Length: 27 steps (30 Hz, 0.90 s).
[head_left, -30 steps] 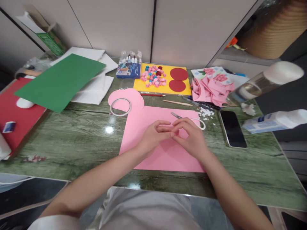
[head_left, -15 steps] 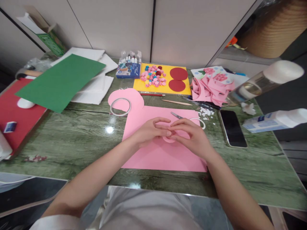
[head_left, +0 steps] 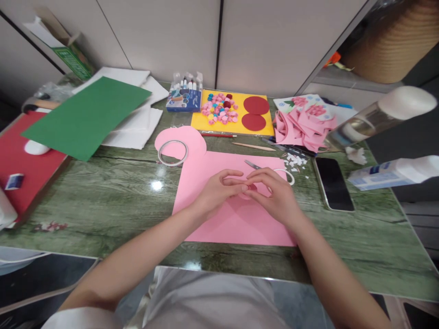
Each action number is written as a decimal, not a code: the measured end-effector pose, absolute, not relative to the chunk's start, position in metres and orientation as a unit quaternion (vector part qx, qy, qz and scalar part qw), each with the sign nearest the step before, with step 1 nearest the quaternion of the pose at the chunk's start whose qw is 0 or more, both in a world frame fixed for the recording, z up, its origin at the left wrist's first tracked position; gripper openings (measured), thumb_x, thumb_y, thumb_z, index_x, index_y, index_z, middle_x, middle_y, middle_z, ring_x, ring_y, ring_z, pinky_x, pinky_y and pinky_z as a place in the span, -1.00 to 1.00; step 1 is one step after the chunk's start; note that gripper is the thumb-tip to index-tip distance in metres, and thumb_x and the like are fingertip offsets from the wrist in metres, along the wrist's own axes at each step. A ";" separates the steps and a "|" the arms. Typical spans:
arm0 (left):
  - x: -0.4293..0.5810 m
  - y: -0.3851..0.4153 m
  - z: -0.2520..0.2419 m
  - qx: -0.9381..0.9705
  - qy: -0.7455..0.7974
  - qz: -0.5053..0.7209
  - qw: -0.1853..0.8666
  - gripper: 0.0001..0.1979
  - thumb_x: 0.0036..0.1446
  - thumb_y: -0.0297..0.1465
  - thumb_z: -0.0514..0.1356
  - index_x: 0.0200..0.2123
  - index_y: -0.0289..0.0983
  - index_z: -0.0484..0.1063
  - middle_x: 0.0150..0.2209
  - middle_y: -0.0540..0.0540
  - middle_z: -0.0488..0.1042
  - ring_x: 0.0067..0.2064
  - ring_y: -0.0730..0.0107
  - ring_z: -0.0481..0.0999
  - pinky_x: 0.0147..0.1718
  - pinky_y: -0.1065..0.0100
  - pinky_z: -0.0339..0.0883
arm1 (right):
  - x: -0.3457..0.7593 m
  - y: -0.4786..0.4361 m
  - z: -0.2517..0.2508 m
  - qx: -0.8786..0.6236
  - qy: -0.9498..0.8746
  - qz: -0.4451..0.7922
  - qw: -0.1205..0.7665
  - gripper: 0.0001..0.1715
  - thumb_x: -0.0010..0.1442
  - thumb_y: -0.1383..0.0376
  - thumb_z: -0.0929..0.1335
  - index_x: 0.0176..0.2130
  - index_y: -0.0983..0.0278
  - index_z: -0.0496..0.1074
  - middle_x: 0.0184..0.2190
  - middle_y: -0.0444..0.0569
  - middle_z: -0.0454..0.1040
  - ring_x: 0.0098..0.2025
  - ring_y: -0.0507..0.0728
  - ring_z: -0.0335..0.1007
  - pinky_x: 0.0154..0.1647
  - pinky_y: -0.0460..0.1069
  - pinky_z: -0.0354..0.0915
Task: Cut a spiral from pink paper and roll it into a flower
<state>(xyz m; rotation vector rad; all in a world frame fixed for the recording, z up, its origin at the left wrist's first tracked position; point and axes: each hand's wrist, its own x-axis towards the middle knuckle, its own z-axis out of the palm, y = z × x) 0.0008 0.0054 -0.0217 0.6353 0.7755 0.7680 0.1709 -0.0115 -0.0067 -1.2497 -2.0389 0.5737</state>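
A small curled piece of pink paper (head_left: 247, 195) is pinched between the fingertips of my left hand (head_left: 221, 188) and my right hand (head_left: 278, 194). Fingers cover most of it, so its full shape is hidden. Both hands are just above a large pink sheet of paper (head_left: 233, 226) lying on the table. Behind my right hand a pair of scissors (head_left: 252, 164) rests on that sheet, its white handle partly covered. At the sheet's far left corner are pink paper circles (head_left: 194, 139), with a roll of tape (head_left: 185, 151) on top.
Pompoms (head_left: 219, 109) and red circles (head_left: 255, 105) lie on a yellow sheet (head_left: 240, 129). Pink scraps (head_left: 302, 128), a phone (head_left: 333, 185) and bottles (head_left: 394, 172) are right. Green paper (head_left: 89, 114) lies left. A wooden stick (head_left: 254, 146) and red pencil (head_left: 219, 135) lie behind.
My fingertips have shifted slightly on the pink paper piece, and both hands have drawn a little closer around it. Everything else on the table stays in place.
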 end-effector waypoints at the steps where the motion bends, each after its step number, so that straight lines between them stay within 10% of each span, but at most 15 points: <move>1: 0.001 0.005 -0.022 0.294 0.363 0.363 0.807 -0.56 -0.18 -0.45 0.36 -0.17 -0.29 0.33 -0.32 -0.07 0.56 -0.29 0.42 0.54 -0.17 0.29 0.28 | 0.171 -0.012 -0.007 -0.479 -0.782 0.217 0.336 -0.89 0.08 0.32 0.39 -0.29 0.19 0.41 -0.28 -0.07 0.41 -0.17 0.12 0.35 -0.13 0.10 0.32; 17: -0.018 0.024 -0.011 0.427 0.290 0.197 0.833 -0.59 -0.18 -0.47 0.35 -0.20 -0.32 0.35 -0.43 -0.08 0.54 -0.38 0.38 0.54 -0.28 0.28 0.37 | 0.176 -0.013 -0.002 -0.407 -0.813 0.303 0.286 -0.79 0.09 0.21 0.39 -0.21 0.10 0.51 -0.22 -0.06 0.44 -0.14 0.12 0.37 -0.15 0.11 0.38; 27: -0.004 0.012 -0.023 0.328 0.361 0.331 0.807 -0.57 -0.18 -0.44 0.35 -0.18 -0.30 0.34 -0.36 -0.08 0.55 -0.34 0.42 0.53 -0.21 0.29 0.28 | 0.172 -0.012 -0.013 -0.465 -0.805 0.159 0.334 -0.87 0.13 0.26 0.35 -0.24 0.15 0.45 -0.25 -0.05 0.41 -0.17 0.15 0.35 -0.14 0.14 0.34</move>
